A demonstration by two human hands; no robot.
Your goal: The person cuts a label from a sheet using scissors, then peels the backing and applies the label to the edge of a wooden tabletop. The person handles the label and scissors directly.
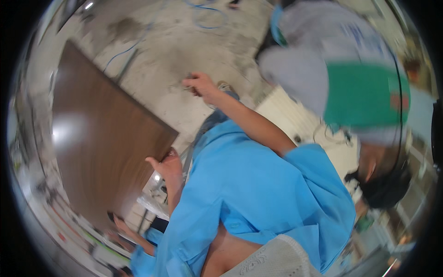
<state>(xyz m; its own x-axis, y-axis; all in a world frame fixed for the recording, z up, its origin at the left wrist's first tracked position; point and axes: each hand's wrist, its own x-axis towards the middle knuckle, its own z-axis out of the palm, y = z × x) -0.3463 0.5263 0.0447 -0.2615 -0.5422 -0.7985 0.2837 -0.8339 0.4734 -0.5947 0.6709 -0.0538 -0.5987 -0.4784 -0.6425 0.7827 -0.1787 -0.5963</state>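
A large brown wood-grain panel (106, 134) with a glossy face stands tilted on the left. My left hand (168, 164) grips its near right edge below the corner, thumb over the face and the other fingers partly hidden. Stretched out beyond the panel's corner, my right hand (203, 87) is closed around something small and greyish at the fingertips; blur hides what it is. It hangs above the concrete floor, apart from the panel.
At lower left, another person's hand (121, 225) is at the panel's lower edge. A person in a grey shirt with a green panel (364, 92) bends close on my right. A blue hose (210, 25) lies on the concrete floor (170, 55). Cream boards (288, 113) lie beside me.
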